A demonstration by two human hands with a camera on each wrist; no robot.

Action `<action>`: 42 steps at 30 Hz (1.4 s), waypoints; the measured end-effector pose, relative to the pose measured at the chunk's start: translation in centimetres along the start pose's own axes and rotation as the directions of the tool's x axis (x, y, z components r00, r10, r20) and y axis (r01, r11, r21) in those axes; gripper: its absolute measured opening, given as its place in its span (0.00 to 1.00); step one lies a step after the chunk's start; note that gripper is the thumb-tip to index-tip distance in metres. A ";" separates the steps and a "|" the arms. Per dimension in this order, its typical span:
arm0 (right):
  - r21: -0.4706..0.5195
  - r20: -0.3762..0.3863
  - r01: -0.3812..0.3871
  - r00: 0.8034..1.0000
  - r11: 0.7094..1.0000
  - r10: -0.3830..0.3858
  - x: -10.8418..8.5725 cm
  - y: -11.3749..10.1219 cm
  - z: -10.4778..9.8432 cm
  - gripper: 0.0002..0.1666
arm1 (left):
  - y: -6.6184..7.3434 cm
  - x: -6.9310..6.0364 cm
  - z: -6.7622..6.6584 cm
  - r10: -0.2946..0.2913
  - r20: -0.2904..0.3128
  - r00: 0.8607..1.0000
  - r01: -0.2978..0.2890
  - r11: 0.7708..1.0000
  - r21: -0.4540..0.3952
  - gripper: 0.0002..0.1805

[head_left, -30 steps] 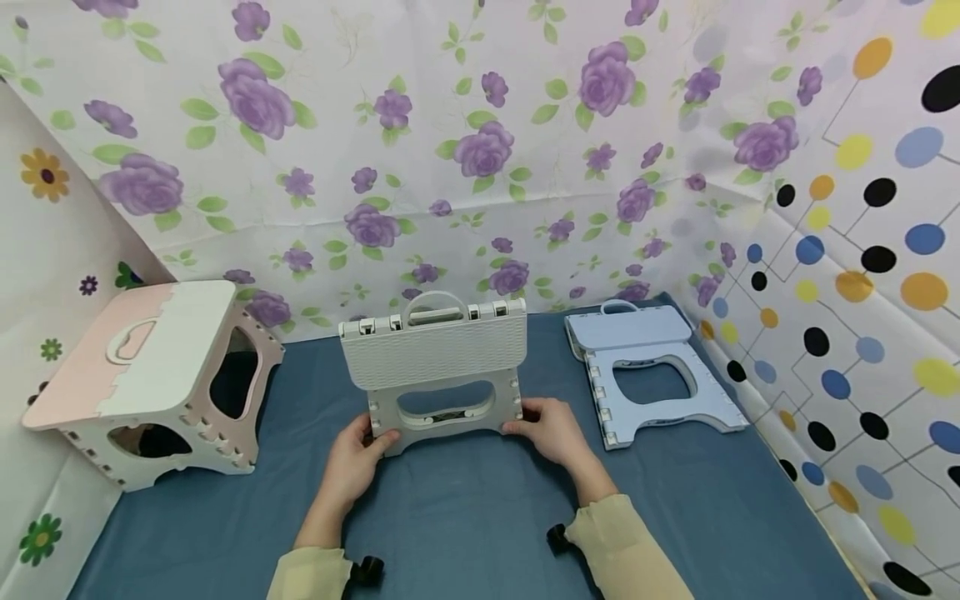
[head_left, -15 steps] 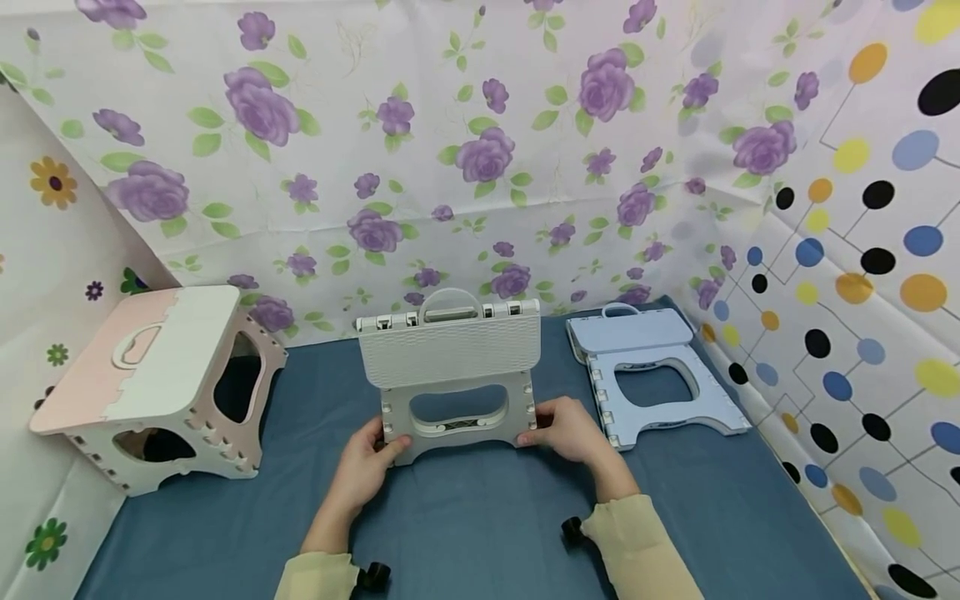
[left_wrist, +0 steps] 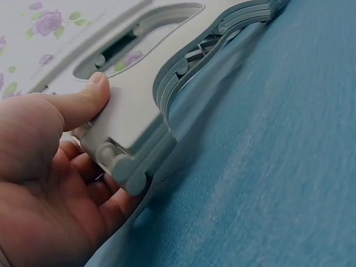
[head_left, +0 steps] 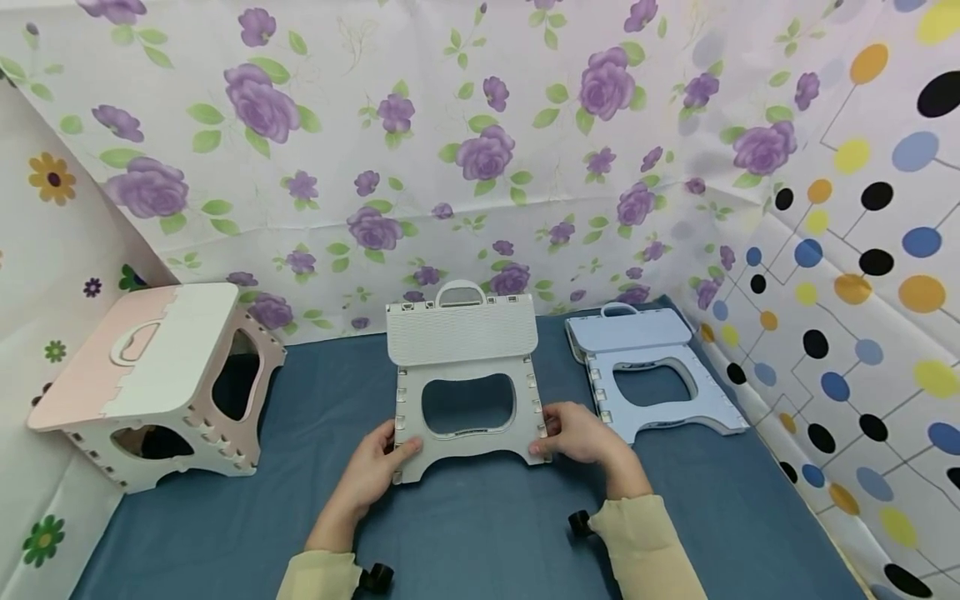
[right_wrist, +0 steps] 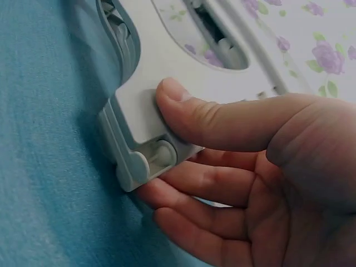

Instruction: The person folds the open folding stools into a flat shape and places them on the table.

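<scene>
In the head view a grey-white folding stool (head_left: 462, 333), folded flat with its handle at the far end, is at the middle of the blue cloth. My left hand (head_left: 369, 471) grips its near left corner, and my right hand (head_left: 581, 435) grips the near right corner. The left wrist view shows the left thumb on top of the stool leg (left_wrist: 130, 105), fingers curled beneath the edge. Likewise, in the right wrist view, the right thumb presses the upper face of the stool leg (right_wrist: 147, 94) while the fingers lie under it.
A folded light-blue stool (head_left: 652, 367) lies on the cloth (head_left: 480, 542) to the right. On the left stands an unfolded pink and white stool (head_left: 150, 367). Behind is a floral curtain (head_left: 420, 183); a dotted sheet (head_left: 847, 333) borders the right side.
The grey-white stool has shifted right and tipped from a steeper tilt to a flatter one, its near edge coming closer. Both hands moved right and nearer with it, keeping their grip.
</scene>
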State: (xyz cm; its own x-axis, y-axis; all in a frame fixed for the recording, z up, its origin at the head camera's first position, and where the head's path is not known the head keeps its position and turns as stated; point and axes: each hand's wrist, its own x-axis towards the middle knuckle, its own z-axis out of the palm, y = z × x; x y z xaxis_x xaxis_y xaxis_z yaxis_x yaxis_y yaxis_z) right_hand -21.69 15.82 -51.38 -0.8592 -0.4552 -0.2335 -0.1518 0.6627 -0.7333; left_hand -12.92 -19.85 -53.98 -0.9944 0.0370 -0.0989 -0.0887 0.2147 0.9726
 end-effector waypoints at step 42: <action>-0.100 -0.002 -0.081 0.997 0.992 0.081 -1.9 -2.6 0.8 0.71 | 0.4 -0.3 0.4 -0.103 0.011 0.995 0.093 0.932 0.351 0.66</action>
State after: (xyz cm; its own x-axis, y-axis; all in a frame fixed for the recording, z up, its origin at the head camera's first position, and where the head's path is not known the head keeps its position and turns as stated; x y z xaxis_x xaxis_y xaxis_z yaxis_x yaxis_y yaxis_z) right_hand -19.25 14.46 -49.56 -0.8697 -0.3985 -0.2912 -0.1298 0.7539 -0.6441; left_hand -12.65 -19.33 -53.61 -0.9793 0.0254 -0.2010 -0.1549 0.5461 0.8233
